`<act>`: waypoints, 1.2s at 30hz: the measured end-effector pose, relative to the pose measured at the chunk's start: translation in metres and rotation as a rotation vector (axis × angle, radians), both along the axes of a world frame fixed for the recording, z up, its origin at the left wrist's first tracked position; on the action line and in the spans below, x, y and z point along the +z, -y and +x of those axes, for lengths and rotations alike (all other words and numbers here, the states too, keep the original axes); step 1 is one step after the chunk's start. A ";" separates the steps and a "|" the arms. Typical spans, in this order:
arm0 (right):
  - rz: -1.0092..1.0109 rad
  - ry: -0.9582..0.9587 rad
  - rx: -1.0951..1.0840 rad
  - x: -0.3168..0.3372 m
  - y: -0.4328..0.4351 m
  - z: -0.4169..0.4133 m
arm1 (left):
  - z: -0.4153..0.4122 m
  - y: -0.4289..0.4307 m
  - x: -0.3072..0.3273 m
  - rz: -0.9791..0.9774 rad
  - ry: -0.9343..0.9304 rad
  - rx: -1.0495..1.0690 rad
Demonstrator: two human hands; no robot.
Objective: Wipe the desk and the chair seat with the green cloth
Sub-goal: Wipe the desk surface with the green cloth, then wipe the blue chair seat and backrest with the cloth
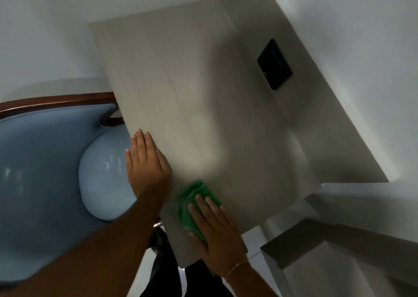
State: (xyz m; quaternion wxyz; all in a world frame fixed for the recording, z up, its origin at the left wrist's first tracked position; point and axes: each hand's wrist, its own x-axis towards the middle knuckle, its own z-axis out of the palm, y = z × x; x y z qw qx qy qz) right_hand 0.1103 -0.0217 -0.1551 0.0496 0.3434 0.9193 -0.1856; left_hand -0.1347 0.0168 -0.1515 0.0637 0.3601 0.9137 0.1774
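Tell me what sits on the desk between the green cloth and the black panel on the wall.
Nothing: in the head view, only bare pale wood-grain desk top separates the green cloth from the black rectangular wall panel.

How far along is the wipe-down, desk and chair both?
Nothing shows as finished; the frame cannot tell which parts are already wiped. In hand: the right hand presses the green cloth flat on the desk near its front edge, while the left hand rests flat on the desk's left edge. Left: the blue chair seat, with no cloth on it.
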 end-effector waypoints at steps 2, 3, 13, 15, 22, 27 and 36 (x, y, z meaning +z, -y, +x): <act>-0.005 0.019 -0.100 0.001 -0.032 0.033 | 0.003 0.010 -0.004 -0.022 0.008 -0.029; 0.004 0.050 -0.162 0.003 -0.053 0.051 | 0.006 0.017 -0.006 -0.037 0.015 -0.051; 0.088 0.065 -0.643 0.046 -0.201 0.104 | 0.031 0.086 0.007 -0.213 -0.010 -0.335; 0.081 0.008 -0.659 0.051 -0.197 0.098 | 0.030 0.095 0.024 -0.266 0.003 -0.388; 0.008 -0.143 -0.635 0.046 -0.170 0.048 | 0.018 0.151 0.078 -0.424 0.044 -0.380; -0.216 -0.397 -0.558 0.043 -0.103 -0.046 | -0.014 0.215 0.085 -0.464 -0.002 -0.091; -0.823 -0.583 -0.694 0.076 0.025 -0.208 | -0.101 0.293 0.065 -0.422 0.079 0.246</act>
